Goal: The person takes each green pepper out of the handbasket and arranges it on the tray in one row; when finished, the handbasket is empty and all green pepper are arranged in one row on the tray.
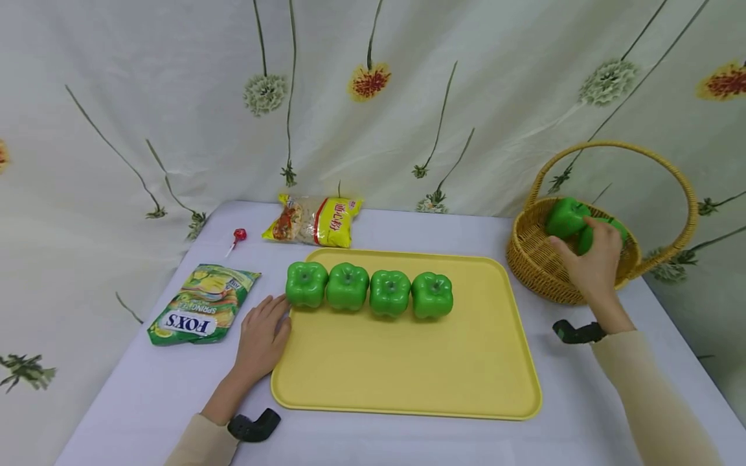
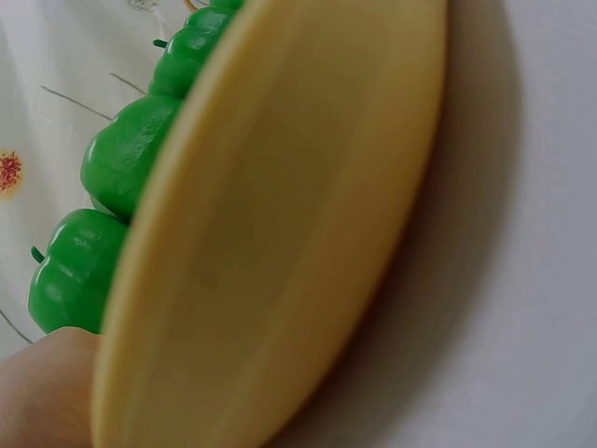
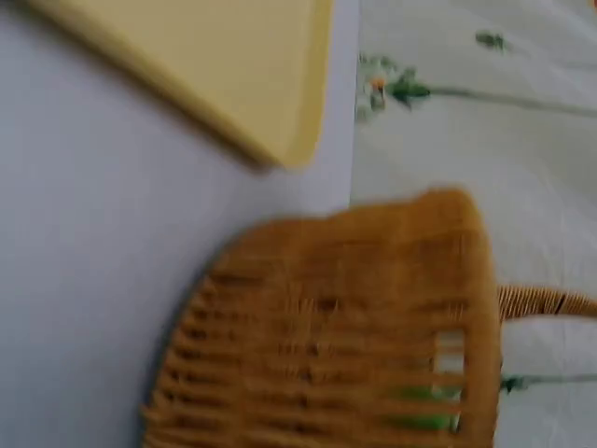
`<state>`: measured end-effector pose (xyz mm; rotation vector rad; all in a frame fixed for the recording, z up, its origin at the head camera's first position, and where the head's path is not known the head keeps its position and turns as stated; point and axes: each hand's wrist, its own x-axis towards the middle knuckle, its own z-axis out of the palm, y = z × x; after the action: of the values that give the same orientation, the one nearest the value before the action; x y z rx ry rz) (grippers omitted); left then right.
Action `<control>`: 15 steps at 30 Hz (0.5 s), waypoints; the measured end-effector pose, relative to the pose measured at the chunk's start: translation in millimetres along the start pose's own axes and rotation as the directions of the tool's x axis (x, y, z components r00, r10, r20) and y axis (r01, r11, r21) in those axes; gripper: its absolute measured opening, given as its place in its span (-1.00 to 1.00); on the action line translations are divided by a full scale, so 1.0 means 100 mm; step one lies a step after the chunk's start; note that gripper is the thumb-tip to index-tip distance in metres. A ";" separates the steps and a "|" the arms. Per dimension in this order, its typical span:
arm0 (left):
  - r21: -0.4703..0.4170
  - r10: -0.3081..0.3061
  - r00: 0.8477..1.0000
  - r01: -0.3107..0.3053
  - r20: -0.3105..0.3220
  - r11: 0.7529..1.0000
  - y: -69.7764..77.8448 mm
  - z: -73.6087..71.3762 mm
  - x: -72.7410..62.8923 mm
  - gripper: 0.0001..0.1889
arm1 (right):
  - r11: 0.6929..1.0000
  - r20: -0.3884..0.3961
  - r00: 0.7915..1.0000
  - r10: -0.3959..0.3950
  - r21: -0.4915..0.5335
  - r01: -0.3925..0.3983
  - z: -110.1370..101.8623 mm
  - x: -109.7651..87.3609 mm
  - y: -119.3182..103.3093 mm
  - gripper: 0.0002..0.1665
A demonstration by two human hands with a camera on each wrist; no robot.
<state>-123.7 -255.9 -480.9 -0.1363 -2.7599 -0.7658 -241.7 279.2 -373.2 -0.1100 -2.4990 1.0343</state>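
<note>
My left hand [image 1: 262, 333] lies with its fingers extended along the left edge of the yellow tray [image 1: 408, 369], fingertips right at the leftmost green bell pepper [image 1: 306, 285]. Several such peppers form a row across the tray's back left part; the right-hand one [image 1: 432, 295] ends it. My right hand [image 1: 597, 259] reaches into the wicker basket [image 1: 542, 285], thumb spread away from the fingers. Its fingertips overlap a green pepper [image 1: 619, 228] there, with another pepper [image 1: 566, 218] just beyond. The right wrist view shows only the blurred basket side [image 3: 326, 345], hiding the hand.
A yellow bag of dried food [image 1: 317, 220] lies behind the tray. Left of it is a red lollipop [image 1: 239, 235], and nearer, a green FOX'S packet [image 1: 201, 304]. The basket's tall handle [image 1: 690, 200] arches over its opening. A floral cloth [image 1: 466, 97] hangs behind the table.
</note>
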 end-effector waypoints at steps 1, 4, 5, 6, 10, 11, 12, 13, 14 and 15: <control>-0.001 0.000 1.000 0.000 0.000 1.000 0.00 0.00 0.00 -0.55 | 0.998 -0.006 0.998 0.060 -0.013 -0.060 -0.06 0.08 0.07 -0.08; -0.003 0.001 1.000 -0.001 -0.002 1.000 0.00 0.00 0.00 -0.55 | 0.980 -0.020 0.981 0.195 -0.027 -0.195 -0.18 0.29 0.25 -0.02; -0.004 0.001 1.000 -0.001 -0.003 1.000 0.01 0.00 0.00 -0.55 | 0.975 -0.025 0.975 0.220 -0.029 -0.221 -0.20 0.35 0.30 -0.02; -0.006 0.001 1.000 -0.001 -0.003 1.000 0.01 0.00 0.00 -0.55 | 0.970 -0.030 0.970 0.242 -0.035 -0.243 -0.22 0.40 0.35 -0.01; -0.014 0.005 1.000 -0.005 0.000 1.000 0.02 0.00 -0.01 -0.55 | 0.950 -0.028 0.951 0.308 -0.036 -0.309 -0.27 0.53 0.50 0.02; -0.017 0.006 1.000 -0.006 0.001 1.000 0.02 0.00 -0.01 -0.55 | 0.945 -0.021 0.946 0.324 -0.031 -0.324 -0.27 0.55 0.52 0.03; -0.017 0.008 1.000 -0.008 0.001 1.000 0.02 0.00 -0.01 -0.55 | 0.941 -0.016 0.941 0.337 -0.027 -0.337 -0.28 0.56 0.54 0.04; -0.018 0.010 1.000 -0.010 -0.001 1.000 0.02 -0.01 -0.01 -0.55 | 0.938 -0.009 0.938 0.346 -0.025 -0.346 -0.28 0.57 0.56 0.04; -0.019 0.012 1.000 -0.012 -0.004 1.000 0.03 -0.01 -0.01 -0.55 | 0.935 -0.002 0.936 0.353 -0.022 -0.353 -0.28 0.58 0.57 0.05; -0.018 0.012 1.000 -0.012 -0.005 1.000 0.03 -0.01 -0.01 -0.55 | 0.934 0.005 0.934 0.357 -0.017 -0.357 -0.28 0.58 0.57 0.05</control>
<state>-122.3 -254.3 -478.9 -0.1538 -2.7457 -0.7866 -288.1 352.1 -374.4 -0.5859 -2.5508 1.1521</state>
